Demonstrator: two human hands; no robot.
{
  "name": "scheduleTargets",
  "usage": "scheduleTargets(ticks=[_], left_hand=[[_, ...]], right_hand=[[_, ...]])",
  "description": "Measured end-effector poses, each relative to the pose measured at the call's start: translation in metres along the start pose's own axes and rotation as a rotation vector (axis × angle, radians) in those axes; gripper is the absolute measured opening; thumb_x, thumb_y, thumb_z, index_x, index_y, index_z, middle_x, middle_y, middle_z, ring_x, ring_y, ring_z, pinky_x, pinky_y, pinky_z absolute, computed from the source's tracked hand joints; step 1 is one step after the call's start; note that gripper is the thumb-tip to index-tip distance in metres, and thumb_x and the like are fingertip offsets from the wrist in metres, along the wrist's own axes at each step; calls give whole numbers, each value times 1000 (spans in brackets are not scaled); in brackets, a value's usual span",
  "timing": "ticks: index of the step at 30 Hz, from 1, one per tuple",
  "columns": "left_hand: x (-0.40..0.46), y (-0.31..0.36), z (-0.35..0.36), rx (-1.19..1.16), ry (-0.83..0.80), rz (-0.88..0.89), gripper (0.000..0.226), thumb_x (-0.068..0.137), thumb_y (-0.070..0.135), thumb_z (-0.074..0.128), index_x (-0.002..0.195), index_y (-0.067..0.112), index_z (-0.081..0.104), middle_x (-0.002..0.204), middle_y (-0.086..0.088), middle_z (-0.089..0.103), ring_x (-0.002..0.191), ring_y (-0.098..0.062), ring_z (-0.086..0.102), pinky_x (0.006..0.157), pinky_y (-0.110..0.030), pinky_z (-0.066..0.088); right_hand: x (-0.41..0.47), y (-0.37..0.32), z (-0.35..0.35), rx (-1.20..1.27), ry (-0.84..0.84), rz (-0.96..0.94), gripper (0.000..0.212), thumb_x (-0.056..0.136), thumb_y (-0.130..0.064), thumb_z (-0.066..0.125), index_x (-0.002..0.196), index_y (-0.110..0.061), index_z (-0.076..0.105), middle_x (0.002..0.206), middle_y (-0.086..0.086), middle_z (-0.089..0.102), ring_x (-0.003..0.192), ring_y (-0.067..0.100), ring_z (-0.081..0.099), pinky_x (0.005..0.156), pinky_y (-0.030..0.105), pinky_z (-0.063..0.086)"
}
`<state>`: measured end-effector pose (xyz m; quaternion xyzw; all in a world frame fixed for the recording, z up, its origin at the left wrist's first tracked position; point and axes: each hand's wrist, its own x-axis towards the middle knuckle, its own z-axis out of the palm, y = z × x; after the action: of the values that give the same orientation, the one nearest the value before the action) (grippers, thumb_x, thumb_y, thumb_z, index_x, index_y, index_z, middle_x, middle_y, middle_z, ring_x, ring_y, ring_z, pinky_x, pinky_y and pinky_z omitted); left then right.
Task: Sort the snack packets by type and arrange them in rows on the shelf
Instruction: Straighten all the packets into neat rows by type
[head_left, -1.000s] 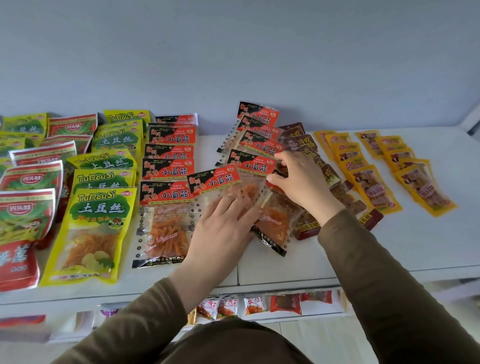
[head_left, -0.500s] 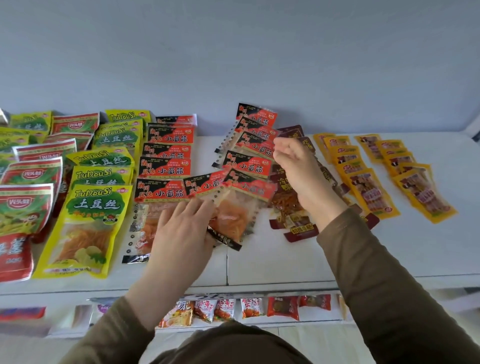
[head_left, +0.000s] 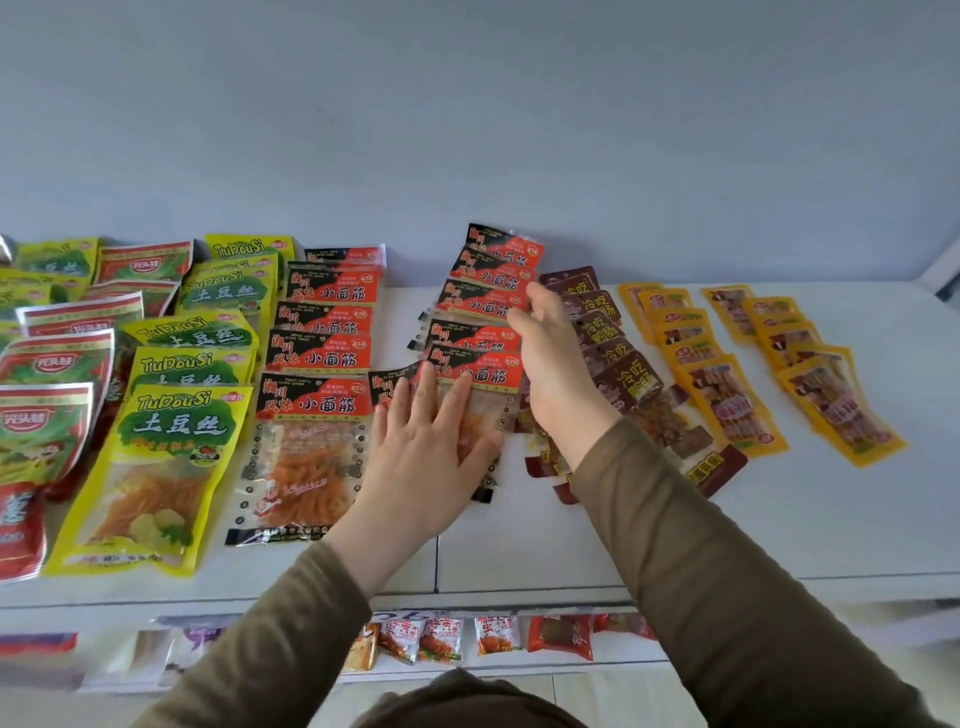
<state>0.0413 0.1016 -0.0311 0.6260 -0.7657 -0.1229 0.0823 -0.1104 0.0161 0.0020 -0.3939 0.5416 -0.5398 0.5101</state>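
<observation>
While left hand presses front packet flat | right hand fingers straight, seemingly edging stack

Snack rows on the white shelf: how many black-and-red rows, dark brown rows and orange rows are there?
Black-and-red rows: 2
Dark brown rows: 1
Orange rows: 2
Total: 5

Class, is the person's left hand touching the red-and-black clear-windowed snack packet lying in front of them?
Touching. The head view shows the left hand lying flat, fingers spread, on the red-and-black clear-windowed snack packet, covering its window with no gap visible.
</observation>
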Motion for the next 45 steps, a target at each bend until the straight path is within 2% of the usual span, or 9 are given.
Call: scheduleTargets(ticks=[2, 6, 10, 16, 20, 28, 31, 37, 45], left_hand=[[5, 0, 0, 5, 26, 23, 84, 88, 81, 2, 161, 41, -2, 172, -4, -6, 158, -31, -7, 127, -52, 0], [7, 3, 3, -40, 19, 91, 79, 88, 80, -6, 159, 46, -3, 172, 1, -8, 158, -27, -11, 126, -48, -4], [8, 1, 3, -34, 27, 137, 68, 98, 69, 5, 161, 44, 2, 172, 2, -2, 158, -26, -8, 128, -49, 2], [15, -1, 3, -52, 47, 149, 67, 98, 70, 12, 161, 47, 3, 172, 8, -1, 158, -19, -9, 125, -44, -6], [16, 1, 4, -46, 59, 109, 68, 96, 71, 8, 160, 49, 1, 172, 10, -2, 158, -17, -12, 124, -53, -10], [15, -3, 2, -26, 87, 60, 65, 101, 67, 13, 161, 44, 5, 173, 3, 0, 158, -24, -8, 126, -50, -7], [16, 0, -4, 8, 89, 56, 67, 101, 67, 11, 162, 42, 4, 173, 1, -2, 158, -26, -8, 127, -47, -7], [2, -19, -31, 85, 195, 39, 70, 100, 69, 0, 162, 39, 2, 172, -2, 2, 158, -25, -6, 125, -41, -10], [-19, -27, -23, 117, 56, 81, 80, 93, 78, 15, 155, 46, -25, 170, -3, -20, 157, -25, -17, 126, -47, -12]], right_hand=[[11, -10, 1, 55, 91, 19, 35, 105, -18, 48, 138, -24, 41, 106, -10, 59, 96, 13, 67, 85, 45, 61], [35, -25, 5, 64, 165, 115, 54, 105, -12, 44, 155, -17, 25, 124, 12, 60, 115, 34, 64, 99, 56, 53], [58, -33, 10, -16, 141, 165, 61, 103, -5, 44, 159, -12, 19, 131, 11, 51, 96, 17, 55, 82, 35, 50], [78, -34, 20, -292, -20, 140, 55, 100, -5, 56, 150, -3, 35, 142, 13, 51, 124, 25, 53, 105, 39, 42], [86, -33, 32, -547, -94, -22, 48, 102, 0, 45, 149, -7, 38, 141, 8, 52, 84, 4, 52, 58, 14, 42], [99, -30, 44, -808, -167, -62, 34, 102, -1, 45, 135, -4, 52, 110, 6, 62, 82, 18, 61, 60, 21, 44], [97, -40, 39, -717, -177, -34, 48, 103, -7, 51, 149, -6, 39, 124, 6, 58, 84, 4, 55, 58, 16, 41], [75, -65, -4, -985, -194, -213, 50, 101, -35, 56, 146, -16, 46, 144, 4, 54, 122, 23, 58, 101, 37, 48], [44, -40, -14, -1007, -355, -119, 56, 95, -51, 61, 144, -26, 49, 127, -6, 56, 96, 7, 61, 68, 22, 41]])
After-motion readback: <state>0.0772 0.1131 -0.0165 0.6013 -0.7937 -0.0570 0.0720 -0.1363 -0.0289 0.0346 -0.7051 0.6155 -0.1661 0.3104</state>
